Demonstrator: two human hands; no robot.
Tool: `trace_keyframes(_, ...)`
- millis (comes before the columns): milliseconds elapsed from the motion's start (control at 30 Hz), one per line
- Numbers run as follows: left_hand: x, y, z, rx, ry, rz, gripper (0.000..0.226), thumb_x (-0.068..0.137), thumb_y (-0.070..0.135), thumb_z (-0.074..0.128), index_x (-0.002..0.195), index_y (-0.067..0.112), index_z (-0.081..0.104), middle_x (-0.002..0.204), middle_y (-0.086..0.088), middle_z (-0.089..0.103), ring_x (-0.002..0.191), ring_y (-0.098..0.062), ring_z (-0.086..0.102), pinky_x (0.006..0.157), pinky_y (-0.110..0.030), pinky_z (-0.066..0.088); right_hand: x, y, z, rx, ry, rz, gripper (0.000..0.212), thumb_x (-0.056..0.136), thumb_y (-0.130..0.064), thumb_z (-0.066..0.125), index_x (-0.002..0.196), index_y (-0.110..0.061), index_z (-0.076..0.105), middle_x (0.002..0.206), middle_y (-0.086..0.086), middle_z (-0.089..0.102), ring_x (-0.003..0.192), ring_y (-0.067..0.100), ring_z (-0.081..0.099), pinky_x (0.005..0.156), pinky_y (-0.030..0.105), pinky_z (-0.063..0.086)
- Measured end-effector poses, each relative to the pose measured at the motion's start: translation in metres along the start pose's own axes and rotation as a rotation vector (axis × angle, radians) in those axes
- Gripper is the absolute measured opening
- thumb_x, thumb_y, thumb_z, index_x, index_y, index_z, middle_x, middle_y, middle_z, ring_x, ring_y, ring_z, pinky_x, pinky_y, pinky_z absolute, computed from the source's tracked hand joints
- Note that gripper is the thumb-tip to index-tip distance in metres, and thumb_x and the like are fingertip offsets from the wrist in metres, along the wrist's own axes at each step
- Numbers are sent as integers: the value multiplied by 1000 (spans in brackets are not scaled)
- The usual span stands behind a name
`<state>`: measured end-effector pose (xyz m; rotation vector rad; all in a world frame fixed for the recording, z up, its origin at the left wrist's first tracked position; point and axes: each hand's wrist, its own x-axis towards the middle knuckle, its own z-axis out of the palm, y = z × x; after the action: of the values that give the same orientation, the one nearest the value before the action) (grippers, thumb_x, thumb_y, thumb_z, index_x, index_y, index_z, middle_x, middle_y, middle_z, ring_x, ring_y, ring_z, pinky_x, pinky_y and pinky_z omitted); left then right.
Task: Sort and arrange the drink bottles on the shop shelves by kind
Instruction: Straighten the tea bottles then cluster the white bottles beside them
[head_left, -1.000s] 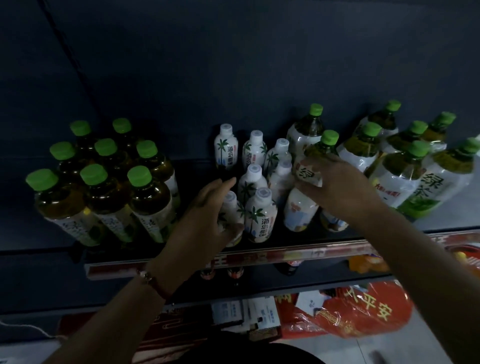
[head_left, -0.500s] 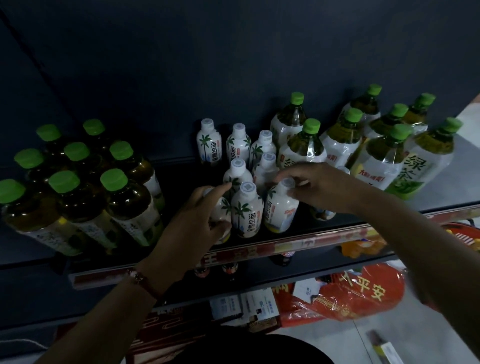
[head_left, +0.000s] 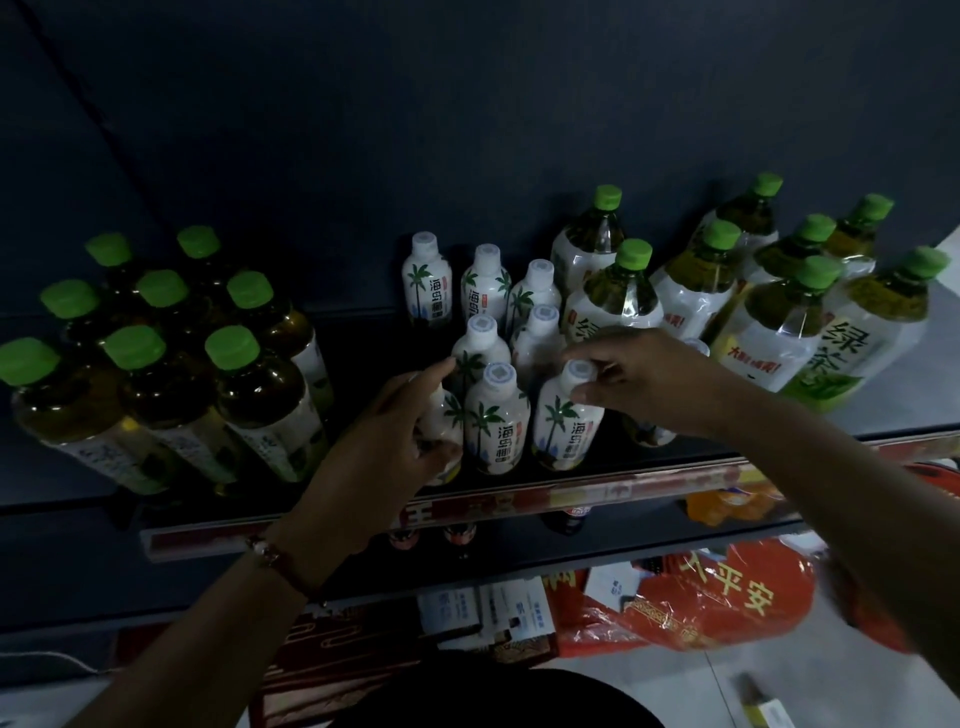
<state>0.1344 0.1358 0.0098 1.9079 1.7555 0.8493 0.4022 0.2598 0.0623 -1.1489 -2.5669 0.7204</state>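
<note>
The right hand (head_left: 644, 379) has moved from the big green tea bottles (head_left: 779, 332) to pinch the cap of a coconut drink bottle (head_left: 563, 421) at the shelf's (head_left: 649, 480) front edge. The left hand (head_left: 384, 452) still holds its neighbour (head_left: 441, 431), so the white group grows.

Since one second ago, the right hand (head_left: 644, 382) has left the large green-tea bottle (head_left: 613, 306) and now pinches the cap of a front-row white palm bottle (head_left: 563, 415), apparently newly placed there; the left hand (head_left: 384, 447) has barely shifted.
</note>
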Motion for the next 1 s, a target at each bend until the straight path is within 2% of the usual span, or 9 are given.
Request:
trace_keyframes(100, 1, 0, -3, 11, -27, -13, 80, 88, 33, 73, 152, 42, 27, 151, 13, 34, 117, 8, 36, 95, -17, 37, 0, 0, 3, 37, 3, -8, 41, 86, -32, 71, 125, -39, 60, 105, -19, 61, 95, -10, 59, 83, 12, 47)
trace_keyframes(233, 19, 20, -22, -77, 7, -51, 65, 90, 58, 57, 149, 44, 33, 142, 26, 31, 113, 22, 38, 90, -10, 36, 3, -8, -7, 123, 26, -10, 36, 84, -40, 71, 119, -33, 65, 109, -14, 66, 98, -3, 63, 87, 26, 53)
trace_keyframes(300, 49, 32, -33, -35, 67, -21, 59, 93, 60, 52, 147, 41, 39, 145, 16, 40, 124, 4, 43, 97, -23, 40, 16, -18, -17, 120, 132, 19, 33, 86, -41, 68, 117, -30, 67, 109, -11, 66, 94, 0, 63, 84, 26, 51)
trace_keyframes(367, 85, 41, -41, 117, -5, 28, 49, 93, 49, 58, 139, 36, 50, 138, 5, 53, 121, -11, 52, 97, -34, 46, 36, -27, -25, -16, 154, 14, 33, 89, -37, 66, 120, -25, 65, 107, -6, 65, 90, 7, 61, 75, 25, 46)
trace_keyframes(467, 127, 45, -42, 318, -298, 64, 10, 89, 35, 65, 83, 28, 64, 84, 8, 61, 82, -13, 59, 69, -31, 46, 67, -36, -22, -383, -97, 7, 30, 88, -36, 62, 109, -15, 61, 100, 1, 61, 88, 19, 60, 71, 31, 47)
trace_keyframes(533, 140, 37, -41, 337, -372, 52, 29, 88, 34, 66, 64, 29, 51, 69, 11, 52, 70, -8, 53, 60, -28, 36, 81, -37, -15, -480, -187, 50, 30, 86, -40, 61, 99, -13, 61, 96, 4, 61, 84, 23, 62, 73, 37, 53)
trace_keyframes(733, 128, 13, -58, 357, -228, -41, 35, 91, 39, 64, 74, 9, 60, 72, -5, 63, 68, -18, 61, 62, -34, 46, 100, -28, -25, -350, -132, 6, 26, 88, -37, 63, 107, -21, 70, 108, -1, 65, 100, 19, 62, 87, 38, 50)
trace_keyframes(833, 118, 11, -72, 306, -108, -38, 38, 90, 37, 66, 82, 1, 64, 79, -13, 67, 72, -23, 64, 65, -40, 49, 105, -33, -33, -271, -45, -17, 30, 90, -38, 63, 110, -17, 70, 102, 2, 70, 95, 19, 63, 86, 37, 50)
trace_keyframes(1000, 101, 12, -83, 303, -57, 1, 26, 93, 38, 63, 82, 14, 63, 78, 2, 65, 71, -12, 61, 64, -33, 46, 119, -44, -43, -180, -43, -84, 23, 90, -33, 66, 111, -24, 70, 80, -22, 57, 77, -7, 56, 66, 10, 38)
